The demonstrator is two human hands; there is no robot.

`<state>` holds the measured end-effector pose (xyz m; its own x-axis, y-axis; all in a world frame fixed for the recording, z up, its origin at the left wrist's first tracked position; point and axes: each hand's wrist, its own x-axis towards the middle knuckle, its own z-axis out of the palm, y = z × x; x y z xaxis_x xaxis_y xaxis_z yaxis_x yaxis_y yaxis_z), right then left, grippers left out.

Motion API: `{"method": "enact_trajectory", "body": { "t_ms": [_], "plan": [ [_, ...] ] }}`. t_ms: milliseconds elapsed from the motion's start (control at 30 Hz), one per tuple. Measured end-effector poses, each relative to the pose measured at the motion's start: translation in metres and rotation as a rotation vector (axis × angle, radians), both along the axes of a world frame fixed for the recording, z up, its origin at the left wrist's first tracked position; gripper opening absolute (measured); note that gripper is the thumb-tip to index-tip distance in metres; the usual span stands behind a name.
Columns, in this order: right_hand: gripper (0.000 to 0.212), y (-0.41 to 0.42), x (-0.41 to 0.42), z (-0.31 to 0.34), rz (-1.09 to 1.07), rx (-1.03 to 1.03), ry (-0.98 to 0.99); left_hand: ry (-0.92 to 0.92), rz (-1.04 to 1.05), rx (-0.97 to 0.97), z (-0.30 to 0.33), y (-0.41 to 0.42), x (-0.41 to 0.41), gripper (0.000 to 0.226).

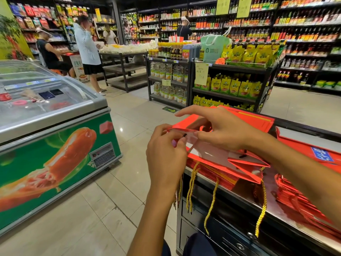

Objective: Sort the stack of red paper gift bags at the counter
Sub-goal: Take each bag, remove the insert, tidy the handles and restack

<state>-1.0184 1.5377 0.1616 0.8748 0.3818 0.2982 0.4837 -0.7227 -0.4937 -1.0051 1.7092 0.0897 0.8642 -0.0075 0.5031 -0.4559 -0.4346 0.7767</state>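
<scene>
Two bare hands work one flat red paper gift bag above a stack of bags on the steel counter: left hand pinches its rim, right hand grips the top, forefinger outstretched; twisted gold cord handles dangle.

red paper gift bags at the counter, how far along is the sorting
Done: a pile of red foil bags lies apart at the right. In hand: left hand and right hand pinch one red paper gift bag by its top edge. Left: the flat stack with yellow cord handles beneath.
</scene>
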Motion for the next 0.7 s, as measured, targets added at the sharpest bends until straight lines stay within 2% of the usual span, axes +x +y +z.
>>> {"method": "enact_trajectory", "body": {
  "t_ms": [167, 300, 533, 633, 700],
  "plan": [
    [0.054, -0.008, 0.003, -0.003, -0.037, -0.004, 0.005, 0.016, -0.106, -0.122, -0.004, 0.01, 0.001, 0.011],
    [0.035, -0.007, 0.006, -0.002, -0.015, -0.084, 0.027, 0.0, -0.145, -0.089, -0.005, 0.019, 0.003, 0.01],
    [0.021, -0.031, 0.012, -0.013, -0.077, -0.126, 0.011, 0.103, -0.212, -0.383, -0.021, 0.028, 0.002, 0.005],
    [0.013, -0.036, 0.014, -0.024, -0.08, -0.126, -0.05, 0.171, -0.16, -0.598, -0.019, 0.02, 0.005, 0.021],
    [0.01, -0.036, 0.014, -0.029, -0.062, -0.103, -0.087, 0.257, -0.132, -0.562, -0.018, 0.017, 0.012, 0.031]
  ]
}}
